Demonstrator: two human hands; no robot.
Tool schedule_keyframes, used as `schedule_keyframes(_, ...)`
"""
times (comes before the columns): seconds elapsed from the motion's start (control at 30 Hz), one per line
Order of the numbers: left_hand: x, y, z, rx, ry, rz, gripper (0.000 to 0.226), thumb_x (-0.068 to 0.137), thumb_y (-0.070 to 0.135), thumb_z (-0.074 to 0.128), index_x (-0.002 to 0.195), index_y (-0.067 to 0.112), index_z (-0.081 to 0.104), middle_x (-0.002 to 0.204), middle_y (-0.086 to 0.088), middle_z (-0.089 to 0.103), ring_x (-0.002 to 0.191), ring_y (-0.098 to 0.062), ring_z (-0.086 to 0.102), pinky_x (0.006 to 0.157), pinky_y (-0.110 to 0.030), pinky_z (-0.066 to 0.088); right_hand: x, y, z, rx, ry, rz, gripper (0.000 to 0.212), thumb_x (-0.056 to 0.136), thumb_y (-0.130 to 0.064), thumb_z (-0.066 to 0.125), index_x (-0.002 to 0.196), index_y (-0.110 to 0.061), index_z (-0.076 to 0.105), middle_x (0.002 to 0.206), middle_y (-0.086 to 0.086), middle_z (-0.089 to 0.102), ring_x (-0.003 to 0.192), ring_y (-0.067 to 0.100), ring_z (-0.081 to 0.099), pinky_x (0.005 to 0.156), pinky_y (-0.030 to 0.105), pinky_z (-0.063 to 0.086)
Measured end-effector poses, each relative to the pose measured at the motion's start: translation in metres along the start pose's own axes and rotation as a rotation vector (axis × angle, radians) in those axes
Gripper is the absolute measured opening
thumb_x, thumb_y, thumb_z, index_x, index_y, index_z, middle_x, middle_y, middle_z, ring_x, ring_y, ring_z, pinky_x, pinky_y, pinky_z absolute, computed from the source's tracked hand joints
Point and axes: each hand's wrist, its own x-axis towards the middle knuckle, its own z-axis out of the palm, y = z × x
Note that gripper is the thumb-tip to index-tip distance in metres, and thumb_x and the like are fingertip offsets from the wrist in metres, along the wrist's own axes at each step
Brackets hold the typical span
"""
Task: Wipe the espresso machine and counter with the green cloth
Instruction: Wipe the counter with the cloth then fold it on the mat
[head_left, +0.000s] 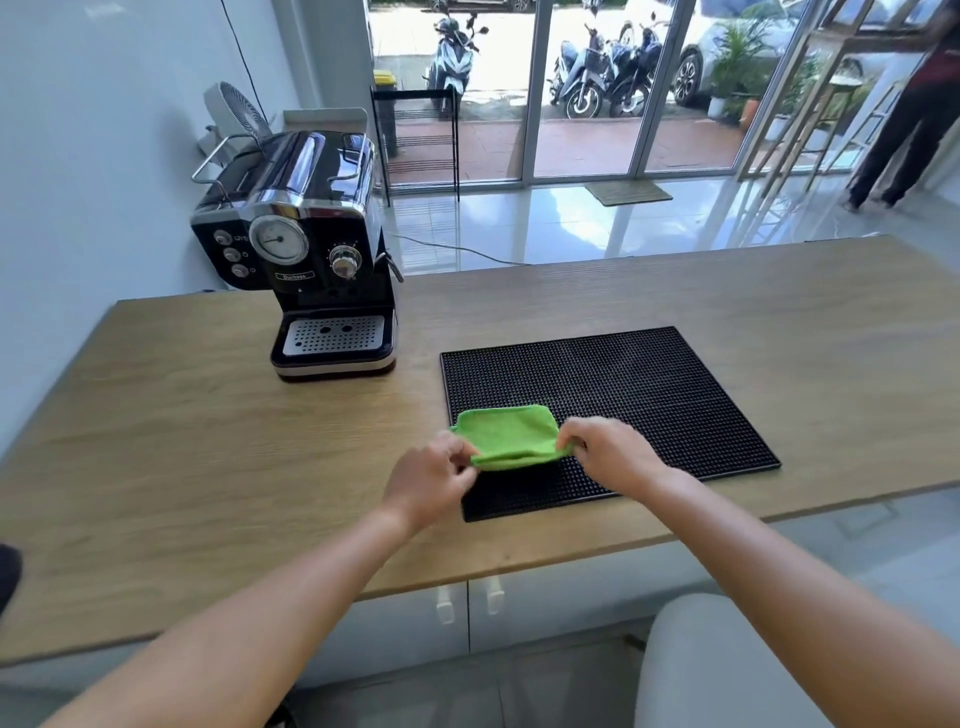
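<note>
While both hands work at the near edge, the scene reads so:
Counter: long wooden counter (208, 467), light brown.
Mat: black studded rubber mat (649, 395), flat, right of centre.
Machine: black-and-chrome espresso machine (306, 249), far left, well apart from the mat.
Cloth: folded green microfibre cloth (506, 434), on the mat's near-left corner.
Left hand (428, 480): grip pinched on the cloth's left edge.
Right hand (610, 452): grip pinched on its right edge.

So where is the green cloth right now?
In the head view, the green cloth lies folded on the near-left corner of the black mat, pinched between the left hand and right hand, right of the espresso machine.
</note>
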Motion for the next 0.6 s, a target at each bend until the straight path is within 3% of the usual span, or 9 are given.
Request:
schedule_keyframes(0.07, -0.013, -0.008, 0.011, 0.136, -0.069, 0.044, 0.014, 0.081, 0.031, 0.065, 0.095, 0.033, 0.068, 0.100, 0.014, 0.064, 0.093, -0.005, 0.059, 0.073, -0.030, 0.055, -0.010, 0.006, 0.017, -0.034, -0.093, -0.005, 0.029, 0.091, -0.012, 0.051, 0.106, -0.031, 0.067, 0.116, -0.005, 0.064, 0.109, 0.021, 0.059, 0.084, 0.031, 0.046)
schedule_keyframes(0.17, -0.022, -0.012, 0.018, 0.222, -0.076, 0.139, 0.016, 0.083, 0.033, 0.063, 0.098, 0.034, 0.068, 0.106, 0.012, 0.060, 0.102, -0.006, 0.055, 0.069, -0.023, 0.051, -0.020, 0.010, 0.027, -0.077, -0.096, -0.062, 0.031, 0.089, -0.012, 0.049, 0.107, -0.032, 0.065, 0.121, -0.011, 0.058, 0.113, 0.017, 0.053, 0.084, 0.029, 0.043)
schedule_keyframes(0.27, -0.027, -0.016, 0.023, 0.290, -0.021, 0.234, 0.018, 0.081, 0.042, 0.061, 0.097, 0.035, 0.067, 0.102, 0.012, 0.059, 0.105, -0.008, 0.053, 0.077, -0.029, 0.054, -0.028, 0.008, 0.030, -0.212, -0.079, -0.171, 0.028, 0.088, -0.029, 0.051, 0.113, -0.029, 0.065, 0.129, -0.011, 0.053, 0.117, 0.015, 0.049, 0.095, 0.031, 0.037)
schedule_keyframes(0.37, -0.032, -0.018, 0.025, 0.351, 0.008, 0.272, 0.033, 0.083, 0.061, 0.050, 0.099, 0.036, 0.066, 0.104, 0.013, 0.058, 0.107, -0.007, 0.051, 0.086, -0.026, 0.048, -0.036, 0.010, 0.038, -0.182, 0.047, -0.152, 0.044, 0.086, -0.055, 0.040, 0.100, -0.027, 0.071, 0.128, -0.009, 0.058, 0.118, 0.015, 0.052, 0.093, 0.035, 0.036)
schedule_keyframes(0.43, -0.032, -0.015, 0.023, 0.330, 0.043, 0.229, 0.038, 0.088, 0.060, 0.043, 0.100, 0.034, 0.067, 0.111, 0.012, 0.058, 0.111, -0.009, 0.051, 0.092, -0.029, 0.046, -0.033, 0.012, 0.044, -0.106, 0.206, -0.126, 0.050, 0.088, -0.055, 0.035, 0.094, -0.023, 0.073, 0.128, -0.004, 0.061, 0.118, 0.019, 0.057, 0.091, 0.038, 0.041)
schedule_keyframes(0.5, -0.026, -0.010, 0.024, 0.333, 0.041, 0.131, 0.043, 0.092, 0.056, 0.036, 0.116, 0.032, 0.062, 0.130, 0.008, 0.054, 0.128, -0.013, 0.045, 0.105, -0.036, 0.041, -0.024, 0.011, 0.051, -0.069, 0.291, -0.109, 0.051, 0.091, -0.050, 0.033, 0.112, -0.019, 0.069, 0.136, 0.001, 0.059, 0.126, 0.022, 0.056, 0.095, 0.038, 0.044)
schedule_keyframes(0.6, -0.017, -0.005, 0.031, 0.403, -0.123, -0.052, 0.065, 0.093, 0.061, 0.031, 0.149, 0.028, 0.029, 0.160, 0.005, 0.019, 0.150, -0.017, 0.009, 0.122, -0.041, 0.014, -0.005, -0.001, 0.056, -0.075, 0.191, -0.099, 0.067, 0.092, -0.057, 0.025, 0.146, -0.023, 0.044, 0.159, -0.002, 0.031, 0.149, 0.015, 0.023, 0.114, 0.037, 0.029)
